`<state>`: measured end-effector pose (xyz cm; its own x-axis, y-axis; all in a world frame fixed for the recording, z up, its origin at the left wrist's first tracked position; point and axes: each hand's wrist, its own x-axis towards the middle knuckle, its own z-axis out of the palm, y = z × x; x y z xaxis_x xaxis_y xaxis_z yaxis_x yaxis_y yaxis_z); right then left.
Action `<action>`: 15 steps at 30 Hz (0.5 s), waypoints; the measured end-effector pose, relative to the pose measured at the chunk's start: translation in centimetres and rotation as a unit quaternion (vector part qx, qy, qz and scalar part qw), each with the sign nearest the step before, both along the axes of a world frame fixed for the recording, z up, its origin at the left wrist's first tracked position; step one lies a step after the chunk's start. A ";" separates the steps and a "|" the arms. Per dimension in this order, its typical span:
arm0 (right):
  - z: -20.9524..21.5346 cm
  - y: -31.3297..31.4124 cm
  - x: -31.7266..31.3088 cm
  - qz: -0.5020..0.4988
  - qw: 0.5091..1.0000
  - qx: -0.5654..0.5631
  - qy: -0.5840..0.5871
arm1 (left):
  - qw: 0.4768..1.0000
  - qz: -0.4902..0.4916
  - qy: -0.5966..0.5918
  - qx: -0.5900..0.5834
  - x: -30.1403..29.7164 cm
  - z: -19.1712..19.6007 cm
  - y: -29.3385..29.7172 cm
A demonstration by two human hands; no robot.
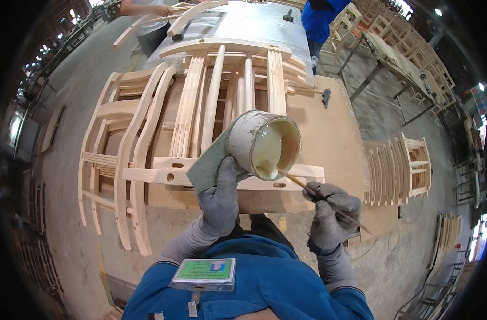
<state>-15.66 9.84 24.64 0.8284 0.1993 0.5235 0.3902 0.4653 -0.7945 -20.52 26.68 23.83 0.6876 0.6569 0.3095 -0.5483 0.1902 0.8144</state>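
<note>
My left hand (221, 198), in a grey glove, grips a grimy white cup (254, 140) tilted toward me, with pale yellow glue (268, 150) inside. My right hand (331, 212), also gloved, pinches a thin wooden stick (297, 181) whose tip dips into the glue at the cup's lower rim. Just under the cup a flat wooden rail (163, 175) with drilled holes and slots lies crosswise on the workbench (334, 133). A grey-green sheet (206, 165) sits under the cup.
Unfinished wooden chair frames (123, 154) lean at the left of the bench, with curved slats (214, 96) behind the cup. A stack of chair parts (401, 168) stands right. Two people (318, 21) work at the far table. A mallet (325, 96) lies on the bench.
</note>
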 end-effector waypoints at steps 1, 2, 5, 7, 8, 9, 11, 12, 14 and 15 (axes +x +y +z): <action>0.0 -0.3 -0.4 0.008 1.000 -0.014 -0.013 | 1.000 -0.007 -0.007 0.010 0.3 0.1 -0.2; 0.0 -0.6 -0.8 0.020 0.999 -0.027 -0.023 | 1.000 -0.010 -0.011 0.021 0.3 0.1 -0.2; 0.1 -1.2 -1.6 -0.022 0.999 -0.020 -0.015 | 0.997 0.016 0.037 0.064 0.3 -1.1 -0.1; 0.7 -1.9 -1.6 -0.039 0.997 -0.063 -0.020 | 0.994 0.047 0.020 0.098 0.4 -2.3 0.5; 1.1 -1.7 -1.7 -0.075 0.996 -0.037 0.033 | 0.991 0.062 0.012 0.115 0.4 -2.7 0.7; 1.4 -1.9 -1.4 -0.080 0.992 -0.070 0.062 | 0.990 0.066 0.038 0.121 0.1 -2.6 1.0; 1.3 -2.6 -0.5 -0.090 0.981 -0.127 0.111 | 0.993 0.075 0.056 0.066 -0.1 -2.8 1.5; 0.8 -2.8 -0.1 -0.095 0.977 -0.142 0.129 | 0.994 0.079 0.062 0.037 0.0 -3.0 1.8; -0.2 -3.2 0.7 -0.102 0.967 -0.168 0.164 | 0.996 0.062 0.051 0.031 0.1 -3.4 2.6; -0.7 -3.1 1.1 -0.106 0.965 -0.163 0.177 | 0.997 0.054 0.054 0.023 0.2 -3.6 2.9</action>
<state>-14.60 6.74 23.90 0.9839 0.1115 0.1395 0.1276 0.1075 -0.9860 -20.35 29.54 20.27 0.6442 0.7157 0.2697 -0.4730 0.0957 0.8759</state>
